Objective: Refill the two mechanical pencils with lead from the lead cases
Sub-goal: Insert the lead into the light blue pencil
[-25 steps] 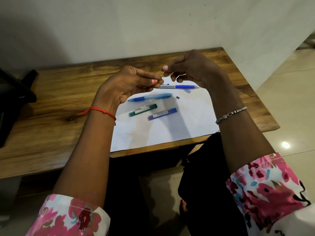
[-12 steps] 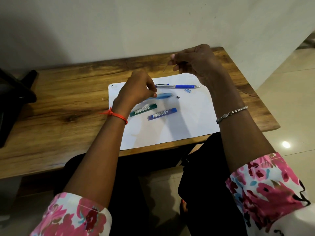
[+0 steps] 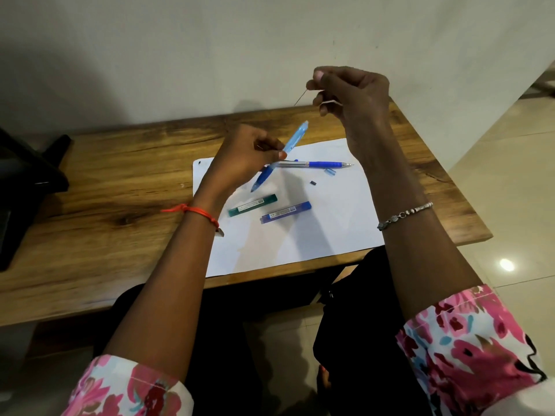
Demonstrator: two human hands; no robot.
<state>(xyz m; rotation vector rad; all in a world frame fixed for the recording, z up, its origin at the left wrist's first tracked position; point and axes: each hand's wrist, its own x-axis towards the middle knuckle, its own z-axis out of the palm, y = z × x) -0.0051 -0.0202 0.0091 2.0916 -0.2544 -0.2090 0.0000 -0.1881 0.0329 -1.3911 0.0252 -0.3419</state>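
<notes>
My left hand [image 3: 246, 154] grips a light-blue mechanical pencil [image 3: 295, 138] around its middle and holds it tilted above the paper, its open back end up and to the right, its tip down-left. Higher up, my right hand [image 3: 351, 94] pinches a thin lead stick [image 3: 300, 97] that points down-left. The second pencil [image 3: 318, 164], silver with a blue grip, lies flat on the white paper [image 3: 300, 244]. A green lead case [image 3: 252, 205] and a purple lead case [image 3: 285, 213] lie side by side below it.
A small blue cap [image 3: 330, 172] and a tiny dark piece [image 3: 313, 183] lie on the paper near the second pencil. The wooden table [image 3: 114, 187] stands against a white wall. A black object [image 3: 27, 181] sits at the table's left end.
My left hand went down to the paper, took the light-blue pencil and lifted it tilted. My right hand rose with the lead stick pinched in its fingers.
</notes>
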